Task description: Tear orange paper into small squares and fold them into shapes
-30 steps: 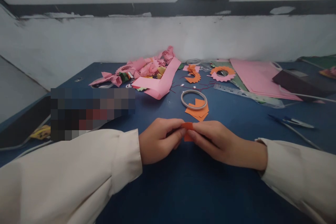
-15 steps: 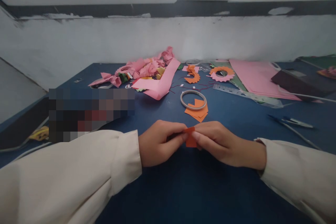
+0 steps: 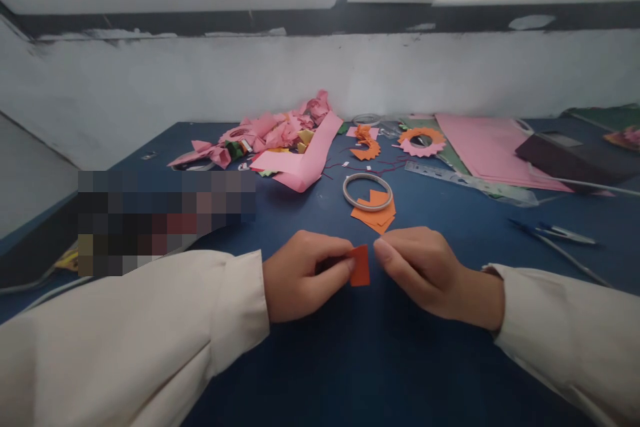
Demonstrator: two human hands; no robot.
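My left hand [image 3: 300,275] pinches a small folded orange paper piece [image 3: 361,266] between thumb and forefinger, just above the blue table [image 3: 350,360]. My right hand [image 3: 425,270] sits right beside the piece with its fingers curled together. Its fingertips are a small gap away from the paper and hold nothing. Both arms wear cream sleeves.
Just beyond my hands lie a pile of orange paper cut-outs [image 3: 376,213] and a thin ring [image 3: 367,189]. Further back are pink paper scraps [image 3: 280,137], an orange and pink paper flower ring [image 3: 423,141], a clear ruler [image 3: 470,181], a pink sheet [image 3: 493,147] and a dark box [image 3: 575,157]. Scissors [image 3: 555,235] lie at the right.
Both hands were pinching the orange piece together. My right hand has let go and drawn slightly right, and the piece now hangs from my left fingers alone.
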